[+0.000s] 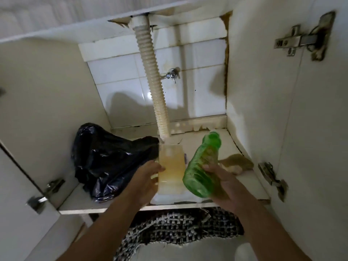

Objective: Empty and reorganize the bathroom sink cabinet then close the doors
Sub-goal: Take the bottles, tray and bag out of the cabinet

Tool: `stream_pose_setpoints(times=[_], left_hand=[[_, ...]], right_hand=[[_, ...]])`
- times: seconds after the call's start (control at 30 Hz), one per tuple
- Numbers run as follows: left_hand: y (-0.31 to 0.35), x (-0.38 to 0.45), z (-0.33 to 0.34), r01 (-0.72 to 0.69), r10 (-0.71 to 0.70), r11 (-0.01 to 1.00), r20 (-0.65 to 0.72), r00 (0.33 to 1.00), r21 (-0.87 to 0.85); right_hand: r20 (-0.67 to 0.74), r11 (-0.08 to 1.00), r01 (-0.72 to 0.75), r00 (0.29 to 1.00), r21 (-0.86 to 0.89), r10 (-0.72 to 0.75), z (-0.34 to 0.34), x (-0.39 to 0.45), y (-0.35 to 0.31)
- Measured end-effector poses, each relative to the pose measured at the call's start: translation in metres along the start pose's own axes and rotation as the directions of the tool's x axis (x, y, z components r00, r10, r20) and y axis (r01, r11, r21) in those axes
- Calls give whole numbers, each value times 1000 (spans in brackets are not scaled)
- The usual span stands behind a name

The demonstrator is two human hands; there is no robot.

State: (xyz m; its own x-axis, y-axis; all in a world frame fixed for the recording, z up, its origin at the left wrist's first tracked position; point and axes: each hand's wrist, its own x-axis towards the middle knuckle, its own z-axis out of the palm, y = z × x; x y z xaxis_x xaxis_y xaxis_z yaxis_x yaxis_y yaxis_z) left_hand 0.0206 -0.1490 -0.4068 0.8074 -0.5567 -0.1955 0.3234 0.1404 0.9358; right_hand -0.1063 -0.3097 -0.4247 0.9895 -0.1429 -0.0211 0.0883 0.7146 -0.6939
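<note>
I look into the open sink cabinet. My left hand grips the left side of a translucent container part full of yellowish liquid, which stands at the front of the shelf below the drain hose. My right hand holds a green plastic bottle by its base, tilted with its cap pointing up and away, just above the shelf. A black plastic bag lies crumpled on the shelf's left side.
A ribbed white drain hose runs down the middle to the shelf. A metal valve sticks out of the tiled back wall. Both doors stand open, hinges showing. A brown stain marks the right of the shelf. A checkered mat lies below.
</note>
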Motion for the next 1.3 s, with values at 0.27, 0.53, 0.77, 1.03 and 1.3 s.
stream_pose_setpoints(times=[0.27,0.53,0.77,1.03,1.3], left_hand=[[-46,-44,-30,224,-159,941,253,954,-252],[-44,-51,-38,230,-180,966,328,928,-120],[-74,-57,-64,228,-316,931,313,896,287],[-159,-54,-98,225,-272,792,-2,962,568],[-183,-66,-97,192,-153,748,-117,981,636]], right_hand=[[37,908,-191,975,-373,220,26,-48,15],[-254,811,-293,949,-507,185,52,-62,17],[-432,612,-389,898,-689,84,36,-58,46],[-579,267,-585,808,-766,107,-12,-56,119],[-591,79,-595,804,-800,65,-48,-71,162]])
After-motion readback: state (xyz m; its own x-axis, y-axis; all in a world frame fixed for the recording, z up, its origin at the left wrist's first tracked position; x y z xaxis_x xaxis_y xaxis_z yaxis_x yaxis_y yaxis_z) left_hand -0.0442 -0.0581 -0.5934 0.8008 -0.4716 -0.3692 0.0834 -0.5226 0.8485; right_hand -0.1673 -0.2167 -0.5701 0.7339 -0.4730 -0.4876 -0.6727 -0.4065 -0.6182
